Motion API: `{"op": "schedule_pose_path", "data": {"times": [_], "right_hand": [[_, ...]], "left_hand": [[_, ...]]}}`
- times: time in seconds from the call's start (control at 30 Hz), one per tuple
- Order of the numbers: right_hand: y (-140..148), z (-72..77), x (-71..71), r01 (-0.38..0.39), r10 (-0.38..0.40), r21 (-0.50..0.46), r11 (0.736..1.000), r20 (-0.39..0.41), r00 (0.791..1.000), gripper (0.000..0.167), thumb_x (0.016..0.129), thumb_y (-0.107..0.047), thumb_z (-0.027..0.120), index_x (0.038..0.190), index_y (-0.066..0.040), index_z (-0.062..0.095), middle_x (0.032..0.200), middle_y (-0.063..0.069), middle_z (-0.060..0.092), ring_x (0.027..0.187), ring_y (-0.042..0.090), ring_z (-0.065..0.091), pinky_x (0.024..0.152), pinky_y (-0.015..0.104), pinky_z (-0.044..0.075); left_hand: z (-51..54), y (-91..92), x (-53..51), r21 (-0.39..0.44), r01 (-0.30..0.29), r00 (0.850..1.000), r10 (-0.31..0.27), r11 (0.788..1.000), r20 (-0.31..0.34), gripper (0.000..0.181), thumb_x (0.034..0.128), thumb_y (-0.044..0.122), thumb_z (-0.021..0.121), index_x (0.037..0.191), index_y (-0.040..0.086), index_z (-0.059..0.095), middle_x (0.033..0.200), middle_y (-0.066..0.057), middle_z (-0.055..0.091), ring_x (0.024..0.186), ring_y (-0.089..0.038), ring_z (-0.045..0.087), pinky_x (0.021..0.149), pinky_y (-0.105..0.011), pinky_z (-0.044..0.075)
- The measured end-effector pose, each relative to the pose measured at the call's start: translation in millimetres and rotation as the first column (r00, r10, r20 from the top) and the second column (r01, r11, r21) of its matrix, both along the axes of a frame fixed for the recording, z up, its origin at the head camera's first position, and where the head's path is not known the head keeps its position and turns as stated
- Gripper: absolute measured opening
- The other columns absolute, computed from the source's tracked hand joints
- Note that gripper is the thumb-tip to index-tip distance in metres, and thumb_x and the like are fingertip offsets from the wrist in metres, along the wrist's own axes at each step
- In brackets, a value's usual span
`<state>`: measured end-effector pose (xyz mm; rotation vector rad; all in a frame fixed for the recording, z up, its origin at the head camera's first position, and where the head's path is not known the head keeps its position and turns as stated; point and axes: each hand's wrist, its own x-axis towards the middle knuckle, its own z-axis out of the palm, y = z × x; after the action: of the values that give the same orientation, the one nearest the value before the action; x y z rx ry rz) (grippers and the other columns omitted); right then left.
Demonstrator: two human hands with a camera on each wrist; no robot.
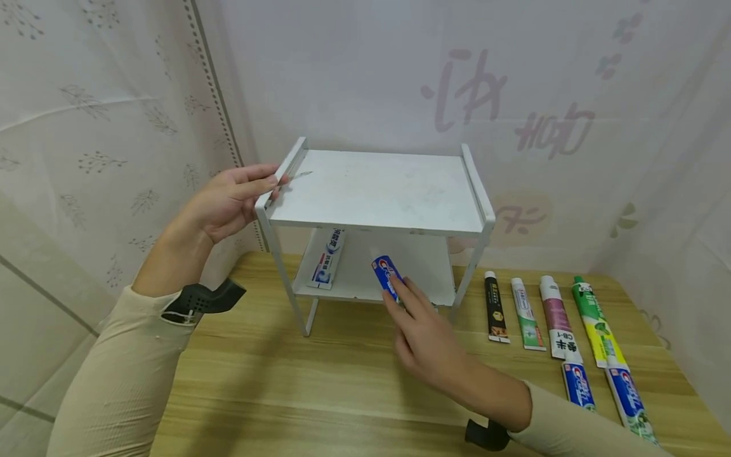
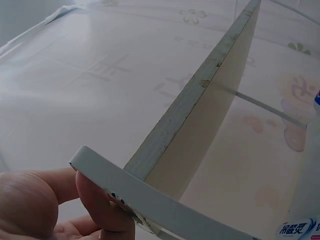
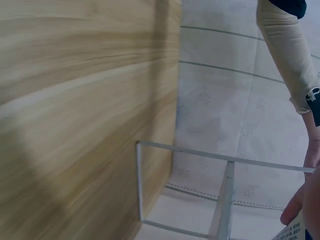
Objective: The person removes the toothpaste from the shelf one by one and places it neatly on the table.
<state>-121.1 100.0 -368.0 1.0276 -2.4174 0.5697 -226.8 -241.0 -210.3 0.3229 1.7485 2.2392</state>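
A white two-tier shelf [image 1: 377,190] stands on the wooden table. My left hand [image 1: 234,197] grips the left rail of its top board; the left wrist view shows the fingers around that white frame [image 2: 165,205]. In my right hand [image 1: 431,339] is a blue Crest toothpaste tube [image 1: 387,274], held in front of the lower board [image 1: 394,260]. Only a pale corner of the tube [image 3: 292,231] shows in the right wrist view. Another toothpaste tube [image 1: 328,260], white and blue, lies at the left of the lower board.
Right of the shelf lie several toothpaste tubes: a black one [image 1: 495,308], a white-green one [image 1: 528,315], a purple-white one [image 1: 558,317] and a green-yellow one [image 1: 595,320]. Two blue Crest tubes [image 1: 579,385] lie nearer the front. Patterned cloth [image 1: 365,76] hangs behind the table.
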Motion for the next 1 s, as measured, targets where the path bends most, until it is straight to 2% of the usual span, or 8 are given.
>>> {"op": "schedule_pose_path", "data": {"times": [0.27,0.33,0.43,0.57,0.63,0.73,0.8,1.0], "right_hand": [[38,-15.4,13.8,-0.067,0.070,0.072,0.995,-0.037,0.997,0.061,0.084,-0.003,0.063,0.143,0.005,0.054,0.157,0.025,0.037,0.139,0.048,0.041,0.101,0.057,0.049],[48,-21.2,17.0,-0.087,0.091,0.082,0.993,-0.044,0.995,0.058,0.088,-0.006,0.057,0.145,0.004,0.052,0.158,0.023,0.036,0.140,0.048,0.041,0.100,0.056,0.050],[62,-29.2,22.5,-0.103,0.110,0.088,0.991,-0.071,0.991,0.050,0.101,-0.014,0.042,0.148,0.002,0.050,0.159,0.021,0.036,0.141,0.045,0.040,0.097,0.055,0.052],[76,-36.0,31.7,-0.104,0.113,0.099,0.990,-0.094,0.989,0.054,0.108,-0.026,0.025,0.150,-0.001,0.047,0.159,0.020,0.038,0.143,0.042,0.039,0.097,0.051,0.053],[82,-39.2,37.0,-0.091,0.101,0.117,0.989,-0.079,0.992,0.055,0.109,-0.029,0.024,0.151,-0.003,0.047,0.159,0.018,0.038,0.144,0.040,0.038,0.107,0.040,0.047],[92,-45.6,43.2,-0.080,0.090,0.135,0.988,-0.075,0.993,0.055,0.109,-0.030,0.025,0.151,-0.003,0.047,0.159,0.019,0.039,0.144,0.039,0.039,0.118,0.028,0.028],[98,-49.9,46.5,-0.075,0.085,0.134,0.988,-0.072,0.994,0.055,0.109,-0.031,0.025,0.151,-0.003,0.048,0.158,0.019,0.040,0.146,0.037,0.035,0.120,0.022,0.016],[117,-61.2,54.8,-0.079,0.087,0.103,0.991,-0.067,0.994,0.054,0.109,-0.030,0.027,0.147,0.000,0.052,0.155,0.023,0.042,0.152,0.030,0.026,0.121,0.021,0.016]], "left_hand": [[-0.2,0.6,1.2,-0.022,-0.010,1.000,0.010,1.000,0.003,0.072,0.1041,0.002,0.055,0.160,-0.006,0.010,0.115,-0.006,0.069,0.091,-0.009,0.068,0.080,-0.019,0.057],[-0.2,1.0,0.9,-0.021,-0.009,1.000,0.009,1.000,0.002,0.072,0.1040,0.002,0.055,0.160,-0.006,0.010,0.115,-0.006,0.069,0.090,-0.009,0.068,0.080,-0.019,0.057],[0.0,1.3,0.5,-0.020,-0.009,1.000,0.009,1.000,-0.002,0.072,0.1040,0.002,0.055,0.160,-0.006,0.011,0.114,-0.006,0.069,0.088,-0.008,0.068,0.079,-0.019,0.057],[0.1,0.9,0.5,-0.018,-0.009,1.000,0.009,1.000,-0.002,0.072,0.1039,0.002,0.055,0.160,-0.006,0.011,0.114,-0.006,0.069,0.087,-0.008,0.068,0.079,-0.019,0.057],[0.2,0.7,0.4,-0.016,-0.008,1.000,0.008,1.000,0.000,0.072,0.1039,0.002,0.055,0.160,-0.006,0.011,0.114,-0.006,0.069,0.089,-0.009,0.068,0.079,-0.019,0.057],[0.2,0.4,0.0,-0.013,-0.005,1.000,0.005,1.000,0.000,0.072,0.1040,0.002,0.055,0.160,-0.005,0.011,0.115,-0.006,0.069,0.090,-0.009,0.068,0.079,-0.019,0.058],[0.3,0.3,0.0,-0.012,-0.003,1.000,0.003,1.000,0.000,0.071,0.1040,0.002,0.055,0.160,-0.005,0.011,0.115,-0.006,0.069,0.090,-0.009,0.068,0.079,-0.019,0.058],[0.1,-0.2,0.9,-0.019,0.007,1.000,-0.007,1.000,-0.007,0.071,0.1043,0.002,0.054,0.160,-0.007,0.010,0.115,-0.006,0.068,0.088,-0.008,0.067,0.078,-0.019,0.057]]}}
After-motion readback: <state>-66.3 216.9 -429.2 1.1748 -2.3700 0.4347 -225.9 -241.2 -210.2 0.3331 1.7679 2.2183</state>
